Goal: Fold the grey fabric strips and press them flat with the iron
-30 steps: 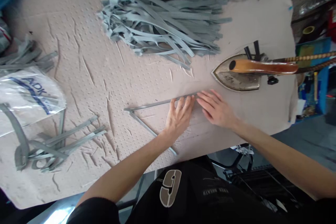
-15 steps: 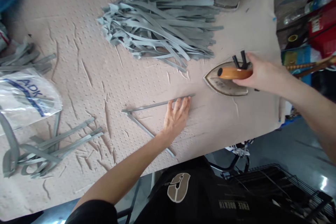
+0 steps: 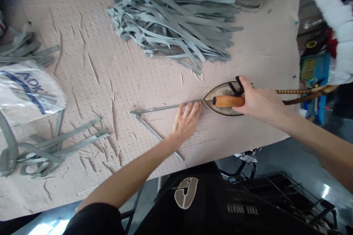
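Fingers (image 3: 188,109) of the bare left hand (image 3: 182,126) lay side by side, loosely bent and unclosed, their tips resting on a long, narrow grey fabric strip (image 3: 157,109); the thumb could not be made out. That strip stretched across the middle of a table (image 3: 261,53) covered in pale beige dimpled cloth, roughly level with the near edge. Close to its left end, another thin grey length (image 3: 150,128) slanted toward the near edge, passing under the left forearm; whether the two were joined could not be told.

The right hand (image 3: 256,101) was closed around the orange wooden handle (image 3: 228,101) of a pointed, worn metal iron (image 3: 220,91), most of its fingers hidden from view. The iron's tip met the right end of the strip, just beside the left fingertips. Two brown braided cords (image 3: 300,93) ran from behind the right hand past the table's right edge.

Farther from the near edge spread a thick heap of grey fabric strips (image 3: 176,25). Toward the left edge lay a clear plastic bag with blue lettering (image 3: 30,91) and a looser tangle of grey strips (image 3: 55,150), nearer the person.
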### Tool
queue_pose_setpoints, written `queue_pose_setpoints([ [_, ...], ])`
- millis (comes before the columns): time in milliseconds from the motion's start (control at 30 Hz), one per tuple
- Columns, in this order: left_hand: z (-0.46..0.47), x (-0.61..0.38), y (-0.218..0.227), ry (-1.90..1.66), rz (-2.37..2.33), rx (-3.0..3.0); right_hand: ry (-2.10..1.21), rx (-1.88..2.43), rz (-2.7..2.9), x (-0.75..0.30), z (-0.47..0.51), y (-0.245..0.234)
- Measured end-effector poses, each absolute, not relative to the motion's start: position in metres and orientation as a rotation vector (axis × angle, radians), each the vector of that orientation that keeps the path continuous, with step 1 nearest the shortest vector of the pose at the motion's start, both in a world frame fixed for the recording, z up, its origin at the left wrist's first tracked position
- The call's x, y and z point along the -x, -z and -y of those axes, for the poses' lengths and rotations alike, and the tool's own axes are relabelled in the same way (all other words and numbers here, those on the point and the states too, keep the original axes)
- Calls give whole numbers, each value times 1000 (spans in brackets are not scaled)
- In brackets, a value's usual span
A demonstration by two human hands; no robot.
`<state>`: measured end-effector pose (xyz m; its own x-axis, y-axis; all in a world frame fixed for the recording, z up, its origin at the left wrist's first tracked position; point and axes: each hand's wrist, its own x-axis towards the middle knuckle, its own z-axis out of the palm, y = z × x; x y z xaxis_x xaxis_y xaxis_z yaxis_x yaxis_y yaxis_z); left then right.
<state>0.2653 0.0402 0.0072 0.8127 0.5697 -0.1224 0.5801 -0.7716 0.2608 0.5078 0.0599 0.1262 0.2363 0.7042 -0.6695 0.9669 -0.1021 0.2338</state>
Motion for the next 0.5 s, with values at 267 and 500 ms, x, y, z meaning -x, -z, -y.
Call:
queue_pose_setpoints([
  [267,-44,-244,-7,111,-862,-2671,471,-1849,-1656,-500,-58,-117],
  [500,-42,-231,-4,81,-879,-2673,505,-1859,-1654,-498,-59,-118],
])
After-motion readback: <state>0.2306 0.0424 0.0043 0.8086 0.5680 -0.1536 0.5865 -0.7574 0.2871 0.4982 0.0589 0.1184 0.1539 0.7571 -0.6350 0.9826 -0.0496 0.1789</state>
